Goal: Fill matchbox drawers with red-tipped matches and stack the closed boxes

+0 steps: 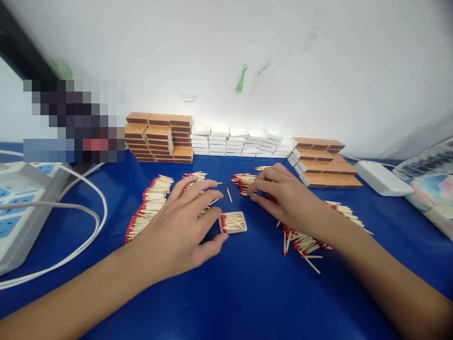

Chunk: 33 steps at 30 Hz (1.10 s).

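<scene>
A small white matchbox tray [232,222] half filled with red-tipped matches lies on the blue table [247,293]. My left hand [184,222] rests flat beside it, fingers spread over loose matches, thumb touching the tray's left edge. My right hand [286,198] lies palm down over a heap of matches [304,241], its fingertips pinched together on a few matches next to another pile [242,182]. A long row of matches [148,203] lies left of my left hand. A single match [229,194] sits between the hands.
Orange matchbox sleeves [159,137] are stacked at the back left and more [325,165] at the back right, with white inner trays [233,141] stacked between them against the wall. A white power strip [21,208] and cables [81,217] lie at the left. A white block [382,178] sits at the right.
</scene>
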{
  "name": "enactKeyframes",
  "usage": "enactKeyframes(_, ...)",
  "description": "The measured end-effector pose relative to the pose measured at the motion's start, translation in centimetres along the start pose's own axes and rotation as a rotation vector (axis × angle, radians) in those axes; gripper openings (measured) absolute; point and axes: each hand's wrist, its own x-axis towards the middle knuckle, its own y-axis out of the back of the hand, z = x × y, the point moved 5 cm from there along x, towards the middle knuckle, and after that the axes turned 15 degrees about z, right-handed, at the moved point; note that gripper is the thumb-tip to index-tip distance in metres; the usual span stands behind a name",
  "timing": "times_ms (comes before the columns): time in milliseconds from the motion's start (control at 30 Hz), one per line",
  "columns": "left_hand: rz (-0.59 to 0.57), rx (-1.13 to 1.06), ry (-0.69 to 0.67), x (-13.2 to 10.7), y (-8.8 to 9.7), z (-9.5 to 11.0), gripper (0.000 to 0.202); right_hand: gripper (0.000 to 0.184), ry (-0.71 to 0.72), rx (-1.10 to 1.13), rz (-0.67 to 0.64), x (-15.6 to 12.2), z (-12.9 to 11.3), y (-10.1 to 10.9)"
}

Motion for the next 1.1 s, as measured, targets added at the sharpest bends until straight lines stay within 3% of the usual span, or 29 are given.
enactKeyframes(667,-0.008,-0.001,-0.009,0.0,0.1,0.1,0.02,0.015,-0.026,0.068,0.021,-0.1,0.6,0.0)
enactKeyframes(933,-0.006,-0.001,-0.006,0.0,0.1,0.1,0.018,0.016,-0.042,-0.046,-0.047,-0.2,0.8,-0.2)
enactKeyframes(1100,-0.011,0.04,-0.002,0.1,0.1,0.0,0.02,0.013,-0.02,-0.017,0.004,0.2,-1.0,0.8)
